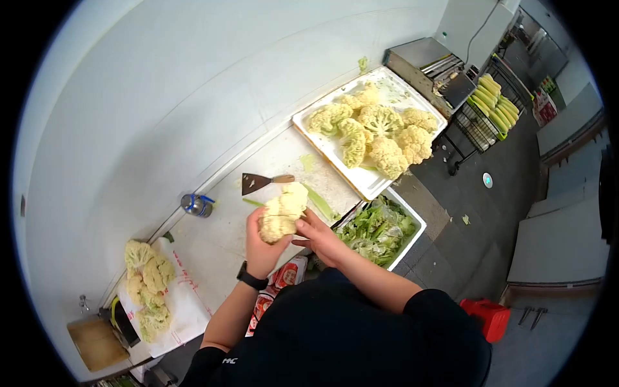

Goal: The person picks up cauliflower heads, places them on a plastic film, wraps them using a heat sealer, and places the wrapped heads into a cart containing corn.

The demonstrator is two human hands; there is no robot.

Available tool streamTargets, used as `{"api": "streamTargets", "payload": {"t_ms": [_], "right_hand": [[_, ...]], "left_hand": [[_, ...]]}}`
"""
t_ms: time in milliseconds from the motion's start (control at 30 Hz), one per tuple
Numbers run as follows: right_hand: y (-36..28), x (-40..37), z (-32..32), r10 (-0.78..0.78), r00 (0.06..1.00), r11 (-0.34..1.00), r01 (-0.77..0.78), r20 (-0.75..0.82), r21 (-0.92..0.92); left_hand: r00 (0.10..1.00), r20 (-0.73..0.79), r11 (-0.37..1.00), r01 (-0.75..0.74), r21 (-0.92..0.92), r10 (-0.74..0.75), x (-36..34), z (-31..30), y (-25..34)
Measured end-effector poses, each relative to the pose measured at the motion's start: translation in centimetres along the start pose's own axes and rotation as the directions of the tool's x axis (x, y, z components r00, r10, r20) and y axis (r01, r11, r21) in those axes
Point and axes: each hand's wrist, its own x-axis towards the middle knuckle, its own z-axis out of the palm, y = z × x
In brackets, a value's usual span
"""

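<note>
Between my two hands, above the white worktop, is a pale cauliflower [284, 211]. My left hand [261, 240] wraps around its left side and underside; a dark watch sits on that wrist. The fingers of my right hand [314, 233] press against the cauliflower's lower right side. Just beyond it lies a scraper [258, 183] with a broad dark blade and a wooden handle. A green leaf stalk [321, 202] rests on the worktop to the right of the cauliflower.
A white tray [309, 132] holds several cauliflowers at the back right. Below it stands a white bin [412, 237] of leaf trimmings. More cauliflowers [151, 277] lie on white sheeting at left. A metal bottle [196, 205] stands by the wall. A cart [478, 129] carries corn.
</note>
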Motion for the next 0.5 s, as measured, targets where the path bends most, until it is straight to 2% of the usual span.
{"api": "streamTargets", "payload": {"t_ms": [33, 67, 100, 167, 200, 267, 333, 367, 400, 433, 467, 500], "right_hand": [[-0.6, 0.2, -0.6, -0.071, 0.997, 0.997, 0.071, 0.012, 0.009], [-1.2, 0.6, -1.3, -0.14, 0.99, 0.99, 0.139, 0.025, 0.018], [-1.5, 1.5, -2.6, -0.171, 0.985, 0.984, 0.172, -0.037, 0.038], [-3.0, 2.2, -4.7, -0.166, 0.979, 0.966, 0.186, -0.121, 0.182], [-4.1, 2.4, -5.9, -0.148, 0.978, 0.957, 0.179, -0.147, 0.227], [-8.0, 3.2, -8.7, -0.112, 0.962, 0.97, 0.16, -0.249, 0.185], [-14.2, 2.9, -10.8, -0.216, 0.921, 0.976, 0.193, -0.324, -0.103], [-17.0, 3.1, -12.8, -0.286, 0.893, 0.936, 0.182, -0.347, -0.303], [-19.9, 3.5, -15.0, -0.362, 0.864, 0.856, 0.159, -0.351, -0.492], [-22.4, 4.7, -17.8, -0.452, 0.845, 0.776, 0.214, -0.286, -0.593], [-24.3, 6.1, -20.7, -0.531, 0.821, 0.682, 0.266, -0.211, -0.681], [-25.8, 7.3, -23.2, -0.612, 0.765, 0.554, 0.233, -0.202, -0.799]], "left_hand": [[0.988, 0.073, 0.948, -0.154, 0.278, 0.139, 0.9, 1.3, 0.4], [0.951, 0.18, 0.798, -0.308, 0.518, 0.25, 1.9, 2.4, 1.0], [0.949, 0.19, 0.795, -0.313, 0.519, 0.25, 2.6, 3.6, 1.4], [0.898, 0.39, 0.792, -0.386, 0.473, 0.204, 3.8, 5.3, 2.1], [0.899, 0.39, 0.792, -0.383, 0.476, 0.201, 4.2, 5.9, 2.4], [0.896, 0.367, 0.772, -0.413, 0.483, 0.25, 4.9, 6.7, 2.8], [0.913, 0.352, 0.799, -0.364, 0.479, 0.205, 5.3, 6.0, 2.2], [0.928, 0.324, 0.802, -0.334, 0.496, 0.186, 5.2, 5.2, 1.6], [0.941, 0.294, 0.803, -0.305, 0.512, 0.17, 5.0, 4.5, 1.2], [0.962, 0.248, 0.827, -0.229, 0.514, 0.112, 4.5, 3.9, 1.0], [0.966, 0.237, 0.826, -0.218, 0.519, 0.107, 3.7, 2.9, 0.4], [0.981, 0.195, 0.823, -0.13, 0.553, 0.024, 2.9, 1.8, -0.5]]}}
